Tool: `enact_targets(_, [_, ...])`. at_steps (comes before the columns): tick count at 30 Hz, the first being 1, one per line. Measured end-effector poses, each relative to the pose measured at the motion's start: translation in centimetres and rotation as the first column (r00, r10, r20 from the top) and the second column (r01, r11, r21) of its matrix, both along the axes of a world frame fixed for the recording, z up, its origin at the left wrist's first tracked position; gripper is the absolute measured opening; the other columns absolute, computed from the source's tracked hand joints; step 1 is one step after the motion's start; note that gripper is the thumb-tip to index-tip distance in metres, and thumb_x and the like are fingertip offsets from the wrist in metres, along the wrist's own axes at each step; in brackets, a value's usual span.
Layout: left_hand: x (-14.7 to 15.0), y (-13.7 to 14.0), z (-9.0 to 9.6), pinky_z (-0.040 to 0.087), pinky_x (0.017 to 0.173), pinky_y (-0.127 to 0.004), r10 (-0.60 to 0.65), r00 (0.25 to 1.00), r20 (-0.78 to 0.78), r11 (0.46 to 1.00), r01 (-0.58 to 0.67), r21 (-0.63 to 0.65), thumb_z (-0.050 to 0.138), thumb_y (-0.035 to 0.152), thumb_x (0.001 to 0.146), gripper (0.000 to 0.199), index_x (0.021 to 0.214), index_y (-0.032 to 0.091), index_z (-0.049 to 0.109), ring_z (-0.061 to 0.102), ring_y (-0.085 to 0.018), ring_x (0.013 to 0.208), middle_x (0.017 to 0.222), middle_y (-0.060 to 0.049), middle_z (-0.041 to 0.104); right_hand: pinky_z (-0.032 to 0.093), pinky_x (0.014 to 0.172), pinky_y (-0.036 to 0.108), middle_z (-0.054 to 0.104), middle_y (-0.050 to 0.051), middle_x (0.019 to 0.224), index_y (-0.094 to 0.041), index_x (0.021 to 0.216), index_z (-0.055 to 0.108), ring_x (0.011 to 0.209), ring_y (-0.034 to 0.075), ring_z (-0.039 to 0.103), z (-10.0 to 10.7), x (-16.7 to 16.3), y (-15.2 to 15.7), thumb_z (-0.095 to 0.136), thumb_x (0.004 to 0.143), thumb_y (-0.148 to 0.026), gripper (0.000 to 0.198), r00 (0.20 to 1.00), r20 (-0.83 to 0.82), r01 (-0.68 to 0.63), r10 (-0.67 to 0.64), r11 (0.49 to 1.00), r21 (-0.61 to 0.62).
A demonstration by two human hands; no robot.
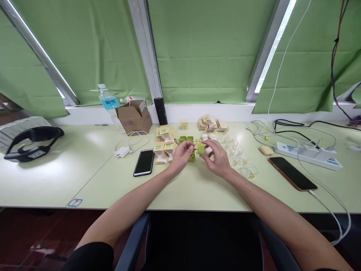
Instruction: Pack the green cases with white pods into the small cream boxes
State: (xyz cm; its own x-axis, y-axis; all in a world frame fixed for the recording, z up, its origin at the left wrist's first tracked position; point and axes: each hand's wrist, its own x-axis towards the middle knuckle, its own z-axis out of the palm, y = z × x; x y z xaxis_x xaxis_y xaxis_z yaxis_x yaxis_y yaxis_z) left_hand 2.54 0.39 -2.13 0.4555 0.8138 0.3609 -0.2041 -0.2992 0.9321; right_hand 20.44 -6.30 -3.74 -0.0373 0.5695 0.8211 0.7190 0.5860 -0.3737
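Note:
My right hand grips a small green square plastic case between thumb and fingers, above the middle of the table. Close beside it, my left hand has its thumb and forefinger pinched together; whatever is between them is too small to make out. More green cases lie just behind my left hand, partly covered by it. Small pale yellow pieces show between the two hands. To the right of my right hand stand several clear plastic containers with yellow marks.
Small cream cardboard boxes stand left of my hands, others behind. A black phone, brown carton and water bottle are at left. A second phone and power strip with cables lie right.

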Motion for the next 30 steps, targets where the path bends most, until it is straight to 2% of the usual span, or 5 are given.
enact_targets(3, [0.13, -0.02, -0.11, 0.054, 0.082, -0.030, -0.133, 0.988, 0.078, 0.987, 0.139, -0.085, 0.082, 0.056, 0.081, 0.053, 0.114, 0.018, 0.065, 0.067, -0.016, 0.091, 0.101, -0.006, 0.071, 0.065, 0.059, 0.032, 0.063, 0.014, 0.126, -0.026, 0.139, 0.056, 0.097, 0.024, 0.069, 0.10, -0.04, -0.18, 0.063, 0.096, -0.028, 0.043, 1.000, 0.030, 0.001, -0.001, 1.000, -0.003])
enact_targets(6, [0.34, -0.19, -0.14, 0.055, 0.086, -0.032, -0.289, 0.940, 0.179, 0.929, 0.321, -0.185, 0.087, 0.055, 0.077, 0.061, 0.120, 0.017, 0.066, 0.071, -0.019, 0.094, 0.101, -0.009, 0.074, 0.064, 0.059, 0.033, 0.064, 0.014, 0.127, -0.025, 0.142, 0.053, 0.105, 0.027, 0.068, 0.15, -0.27, -0.36, 0.062, 0.097, -0.027, 0.046, 0.995, 0.097, 0.008, -0.012, 0.999, 0.032])
enact_targets(11, [0.27, -0.62, 0.28, 0.054, 0.082, -0.029, -0.394, 0.863, 0.317, 0.844, 0.477, -0.248, 0.084, 0.047, 0.083, 0.048, 0.113, 0.011, 0.072, 0.072, -0.022, 0.096, 0.099, -0.013, 0.075, 0.064, 0.063, 0.035, 0.068, 0.014, 0.124, -0.025, 0.142, 0.049, 0.109, 0.028, 0.068, 0.09, -0.63, -0.45, 0.063, 0.098, -0.031, 0.047, 0.993, 0.104, 0.032, -0.046, 0.990, 0.139])
enact_targets(18, [0.08, -0.71, 0.53, 0.053, 0.081, -0.028, -0.431, 0.815, 0.387, 0.799, 0.544, -0.257, 0.083, 0.041, 0.085, 0.036, 0.104, 0.012, 0.076, 0.066, -0.014, 0.078, 0.089, -0.007, 0.072, 0.062, 0.082, 0.039, 0.071, 0.013, 0.119, -0.023, 0.117, 0.064, 0.108, 0.026, 0.069, 0.45, -0.77, -0.42, 0.062, 0.099, -0.021, 0.018, 0.966, 0.227, 0.057, -0.123, 0.959, 0.276])
enact_targets(30, [0.15, -0.70, 0.41, 0.052, 0.081, -0.027, -0.425, 0.812, 0.400, 0.789, 0.548, -0.277, 0.084, 0.039, 0.084, 0.036, 0.106, 0.011, 0.077, 0.064, -0.014, 0.078, 0.089, -0.008, 0.072, 0.063, 0.075, 0.035, 0.069, 0.013, 0.120, -0.024, 0.117, 0.072, 0.110, 0.026, 0.067, 0.11, -0.66, -0.46, 0.061, 0.099, -0.021, 0.021, 0.959, 0.243, 0.085, -0.143, 0.968, 0.235])
